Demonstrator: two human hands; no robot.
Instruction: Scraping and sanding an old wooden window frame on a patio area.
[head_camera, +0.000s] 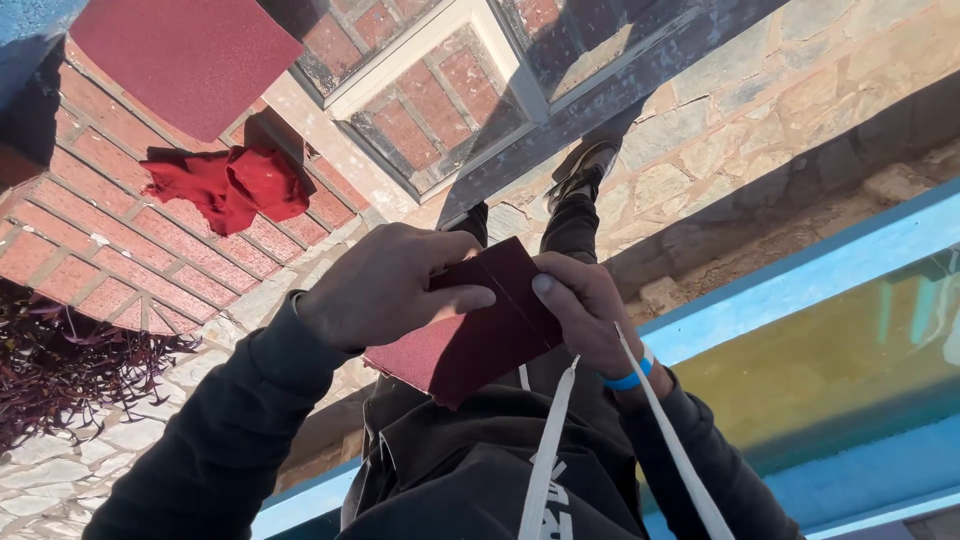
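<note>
Sandpaper sheet (470, 335), dark red, creased down the middle, long axis ran from 7 to 1 o'clock, at frame centre. Left hand (385, 285) and right hand (580, 305) each closed on it, thumbs on top. Red cloth (232, 185) and another red sheet (180, 55) lay on brick at 10 o'clock, well apart.

We see dark red sandpaper sheet (470, 335) between our hands; bright red cloth (232, 185) beyond left hand (385, 285); blue wristband (630, 378) on right wrist.
</note>
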